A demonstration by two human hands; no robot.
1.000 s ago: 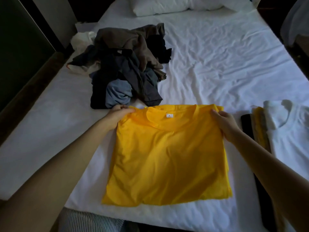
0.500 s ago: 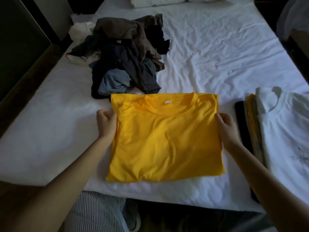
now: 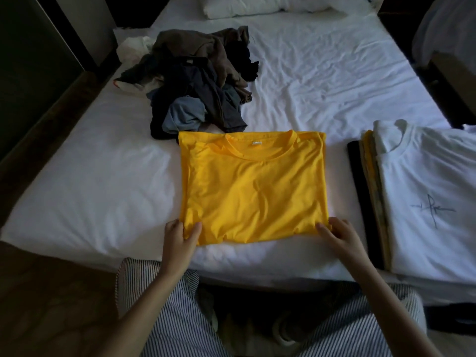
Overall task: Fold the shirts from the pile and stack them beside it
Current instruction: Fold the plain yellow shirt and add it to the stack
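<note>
White bed (image 3: 322,81) fills most of the frame. Yellow shirt (image 3: 253,189) lies flat at centre, folded to a rectangle, collar toward the top. Folded stack (image 3: 425,202) sits at the right edge with a white shirt on top, apart from the yellow one. Unfolded pile (image 3: 201,81) of dark shirts is upper left of centre, its near edge touching the yellow shirt's collar end. Pillow (image 3: 257,6) at top. My left hand (image 3: 177,238) pinches the yellow shirt's lower left corner, fingers (image 3: 173,226) closed on it, thumb on top. My right hand (image 3: 343,235) grips the lower right corner.

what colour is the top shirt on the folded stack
The top shirt is white, with a faint dark line print; head view.
</note>
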